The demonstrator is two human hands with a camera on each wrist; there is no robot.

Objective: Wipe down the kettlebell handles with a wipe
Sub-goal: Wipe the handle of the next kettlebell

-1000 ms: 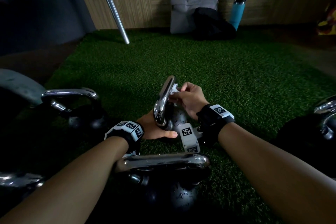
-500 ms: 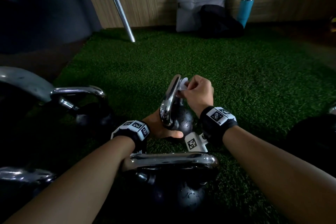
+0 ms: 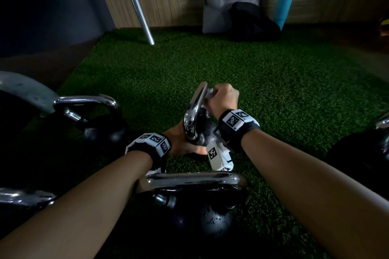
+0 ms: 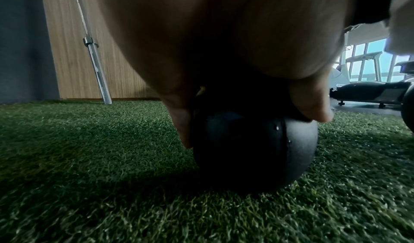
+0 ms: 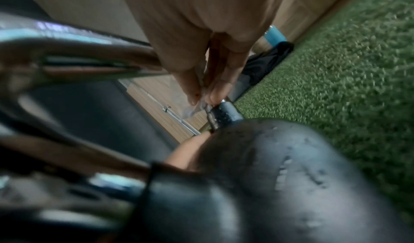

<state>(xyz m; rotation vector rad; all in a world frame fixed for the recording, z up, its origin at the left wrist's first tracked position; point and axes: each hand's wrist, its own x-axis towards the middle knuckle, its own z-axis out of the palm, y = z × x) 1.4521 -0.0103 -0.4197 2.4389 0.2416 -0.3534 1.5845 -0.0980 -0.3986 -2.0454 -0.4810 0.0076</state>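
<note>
A small black kettlebell [image 3: 205,132] with a chrome handle [image 3: 194,109] stands on the green turf, mid-frame in the head view. My left hand [image 3: 185,143] cups its black ball [image 4: 253,151] from the near side, thumb and fingers curled round it. My right hand [image 3: 223,99] pinches a white wipe [image 3: 209,93] against the far upright of the handle; in the right wrist view the wipe [image 5: 197,103] sits between the fingertips [image 5: 215,90], just above the handle's black collar [image 5: 224,114].
A larger kettlebell [image 3: 195,206] stands right in front of me under my arms. More kettlebells [image 3: 99,124] sit at the left and one at the right edge [image 3: 374,149]. A barbell [image 3: 136,6], bags [image 3: 242,12] and a blue bottle [image 3: 283,9] stand by the wooden wall.
My right hand with the wipe has slid up along the handle toward its top. The left hand stays on the ball. The camera has shifted slightly.
</note>
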